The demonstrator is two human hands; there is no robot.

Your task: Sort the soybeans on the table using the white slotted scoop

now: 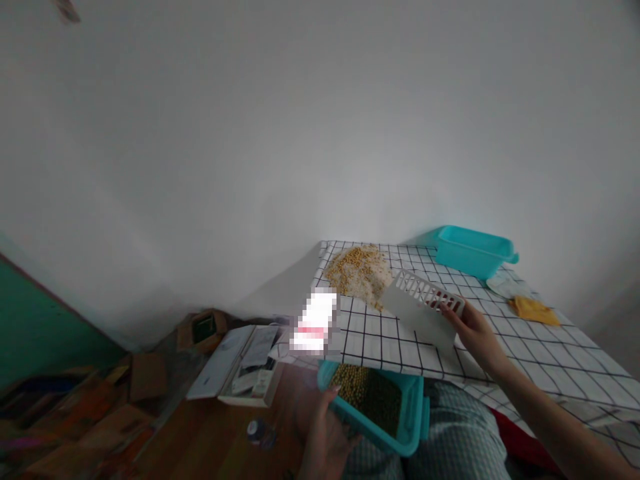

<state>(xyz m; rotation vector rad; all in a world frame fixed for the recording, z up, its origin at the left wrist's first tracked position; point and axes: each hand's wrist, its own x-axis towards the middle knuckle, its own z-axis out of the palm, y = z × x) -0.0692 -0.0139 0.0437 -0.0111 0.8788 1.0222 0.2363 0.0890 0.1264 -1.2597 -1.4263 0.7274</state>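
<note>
My left hand grips the near left side of a teal plastic bin below the table's front edge, over my lap. Yellow soybeans fill its left part, and small dark green beans lie to their right. My right hand has its fingers closed on the slotted side of a white plastic basket, which is tilted over the tablecloth. The basket's left end is close to a spread pile of soybeans and pale grains. What the basket holds, if anything, is hidden.
Another teal bin stands at the table's back right, with a yellow cloth nearby. A blurred-out bright phone-like shape is at the checked table's left edge. An open white box, a small bottle and cardboard boxes lie lower left.
</note>
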